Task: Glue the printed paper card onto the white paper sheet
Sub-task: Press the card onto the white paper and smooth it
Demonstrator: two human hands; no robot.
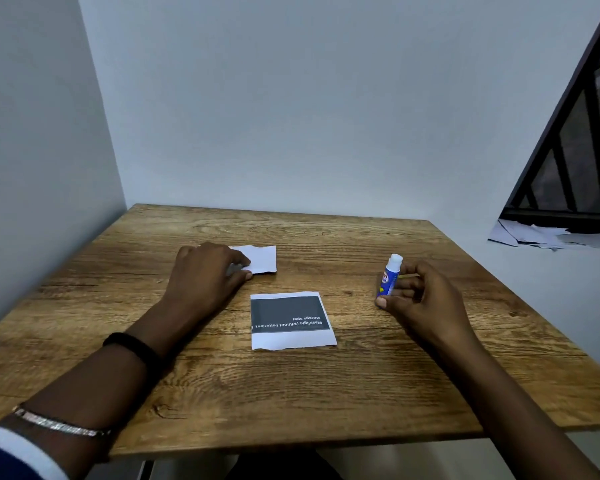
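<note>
While my right hand (420, 296) grips the glue stick (390, 275) upright and my left hand (212, 268) pinches the white paper sheet (262, 258) farther back, the printed paper card (291, 320) lies flat between them, print up, touching neither. I see bare table (291, 393) all round it, and I judge either hand could reach it.

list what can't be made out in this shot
Head view only.
1. white paper sheet: left part hidden under the left hand.
2. glue stick: label too small to read; base hidden by the right hand.
3. printed paper card: underside hidden against the table.
</note>
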